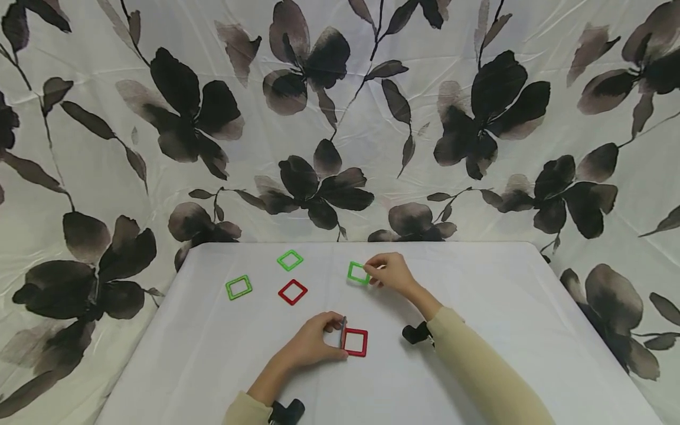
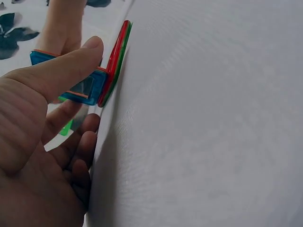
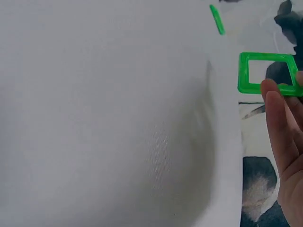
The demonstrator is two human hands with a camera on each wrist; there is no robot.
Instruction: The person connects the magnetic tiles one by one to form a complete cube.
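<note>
My left hand (image 1: 314,342) holds a blue square frame tile (image 2: 94,87) on edge, seen nearly edge-on in the head view. The blue tile stands along the left side of a red square frame (image 1: 365,343) that lies on the white table. A green layer shows against the red frame's table side (image 2: 117,78) in the left wrist view. My right hand (image 1: 392,273) pinches a green square frame (image 3: 244,73) by one side between thumb and fingers. It is held tilted, above the table's far part.
To the left on the table (image 1: 202,366) lie two green square frames, one farther back (image 1: 290,260) and one at far left (image 1: 239,287), with a red square frame (image 1: 293,292) near them. A flower-patterned cloth (image 1: 404,130) hangs behind the table's far edge.
</note>
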